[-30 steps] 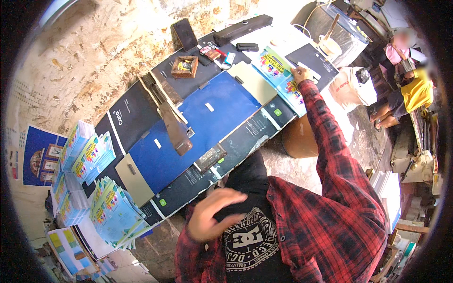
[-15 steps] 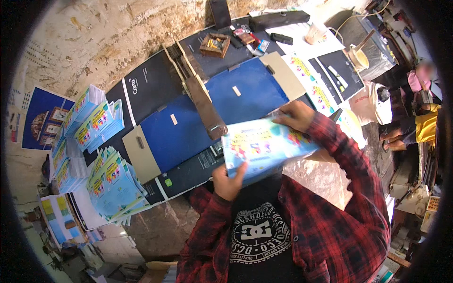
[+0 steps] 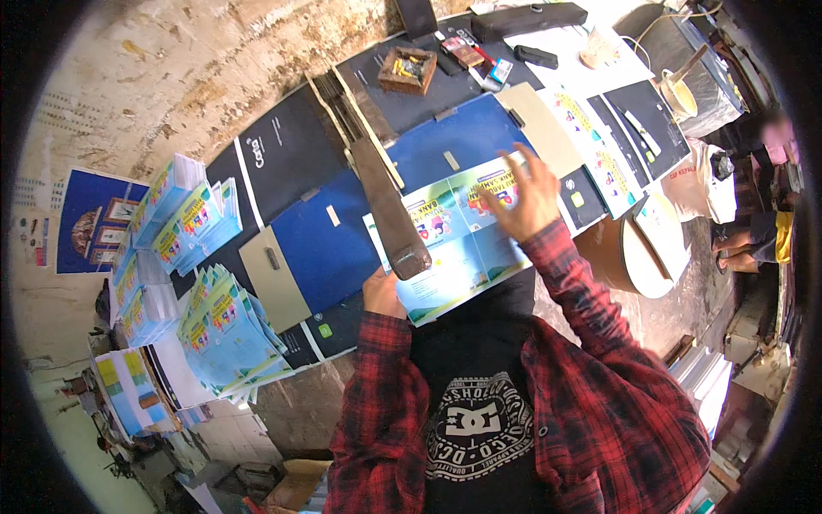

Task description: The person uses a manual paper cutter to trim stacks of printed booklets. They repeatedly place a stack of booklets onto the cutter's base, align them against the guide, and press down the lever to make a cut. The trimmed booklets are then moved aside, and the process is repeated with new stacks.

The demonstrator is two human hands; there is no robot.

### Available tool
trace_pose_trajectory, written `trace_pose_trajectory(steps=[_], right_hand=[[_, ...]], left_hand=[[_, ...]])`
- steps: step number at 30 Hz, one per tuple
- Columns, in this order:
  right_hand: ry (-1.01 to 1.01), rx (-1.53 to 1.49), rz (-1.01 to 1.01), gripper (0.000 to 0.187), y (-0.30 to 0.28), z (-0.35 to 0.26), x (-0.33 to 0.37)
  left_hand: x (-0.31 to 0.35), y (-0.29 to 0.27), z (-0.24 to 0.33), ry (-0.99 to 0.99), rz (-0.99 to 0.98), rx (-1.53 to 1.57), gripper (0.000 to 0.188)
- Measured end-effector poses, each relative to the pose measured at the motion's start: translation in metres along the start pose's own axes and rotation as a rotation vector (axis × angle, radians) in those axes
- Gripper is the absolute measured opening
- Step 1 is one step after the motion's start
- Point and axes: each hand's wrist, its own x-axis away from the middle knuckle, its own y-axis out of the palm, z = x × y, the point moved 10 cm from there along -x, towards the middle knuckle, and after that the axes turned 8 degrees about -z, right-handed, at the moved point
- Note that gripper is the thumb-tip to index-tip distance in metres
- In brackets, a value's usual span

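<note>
A light blue printed book cover (image 3: 454, 244) lies flat on the blue sheet (image 3: 334, 244) right in front of me. My left hand (image 3: 383, 293) grips its near left edge. My right hand (image 3: 524, 195) rests on its far right part, fingers spread and pressing down. A long dark wooden bar (image 3: 387, 210) lies across the table, its near end over the cover's left edge.
Stacks of the same colourful covers (image 3: 227, 330) fan out at my left. More printed sheets (image 3: 599, 158) lie to the right beside a round drum (image 3: 638, 257). A small wooden box (image 3: 408, 70) and dark tools sit at the far edge. Another person (image 3: 758, 227) sits far right.
My right hand reached to the sheets at the right, brought one cover to my chest, and now both hands have laid it flat on the blue sheet.
</note>
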Motion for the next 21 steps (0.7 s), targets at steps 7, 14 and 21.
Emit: trace_pose_trajectory(steps=[7, 14, 21], right_hand=[[0.32, -0.371, -0.091, 0.074, 0.025, 0.075, 0.036], [0.192, -0.47, -0.043, 0.053, 0.051, 0.07, -0.01], [-0.04, 0.084, -0.022, 0.051, 0.076, 0.004, -0.034]], left_hand=[[0.026, 0.001, 0.005, 0.068, -0.021, -0.086, 0.038], [-0.009, -0.006, 0.011, 0.1, 0.011, 0.049, 0.038], [-0.047, 0.002, 0.086, 0.595, 0.018, -1.226, 0.028]])
